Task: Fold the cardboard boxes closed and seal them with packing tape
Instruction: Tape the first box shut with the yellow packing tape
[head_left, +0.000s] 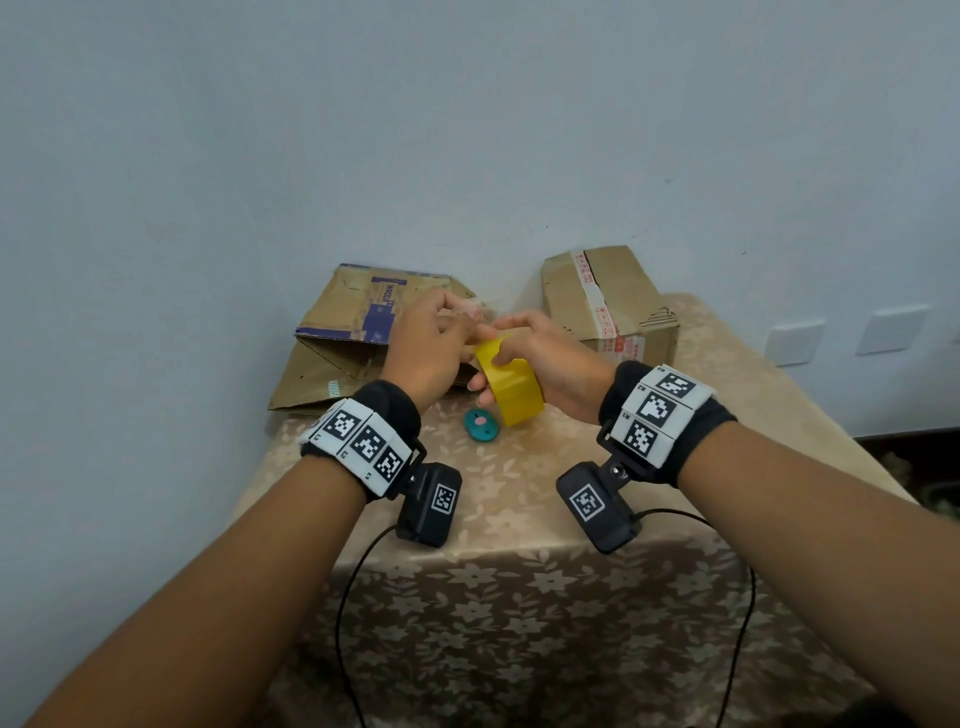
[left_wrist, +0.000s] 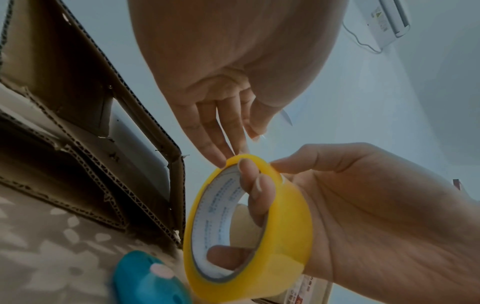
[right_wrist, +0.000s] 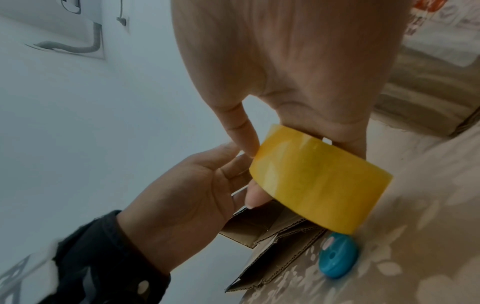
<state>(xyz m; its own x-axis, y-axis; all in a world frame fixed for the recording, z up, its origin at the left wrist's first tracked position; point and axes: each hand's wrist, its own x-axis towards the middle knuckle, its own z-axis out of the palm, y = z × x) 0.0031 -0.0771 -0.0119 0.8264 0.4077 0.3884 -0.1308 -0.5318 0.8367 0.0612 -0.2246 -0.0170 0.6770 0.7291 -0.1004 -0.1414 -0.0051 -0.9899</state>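
- Right hand (head_left: 550, 358): grips the yellow packing-tape roll (head_left: 511, 382), fingers hooked through the core and thumb against the inner wall, as the left wrist view shows. Roll is held on edge, off the table.
- Left hand (head_left: 431, 345): fingers gathered at the top of the roll, just beside the right index finger. Fingertips (left_wrist: 221, 158) touch the roll's outer rim; a thin clear strip appears to run between fingers and thumb, so the hand looks to be pinching the free tape end. The strip is faint, so this reading is a judgement.
- Directly below the roll: a small teal cutter (head_left: 480, 423) lies on the floral tablecloth (head_left: 519, 519), close under the right hand and untouched.
- Beyond the left hand: a flattened cardboard box with blue print (head_left: 358, 338), flaps loose and corrugated edges open. It is neither folded shut nor sealed.
- Beyond the right hand, well apart from the first: a second cardboard box (head_left: 608, 306), squarer, carrying white printed tape over its top; one side flap looks crumpled. Whether it needs fresh sealing cannot be told.
- Step in hand, by judgement: freeing and drawing out the tape end, ahead of any sealing.
- Next move calls for: a steady pull to lengthen the strip without letting it fold onto itself, then closing the blue-printed box's flaps so a seam exists to tape. One hand must be freed for that.
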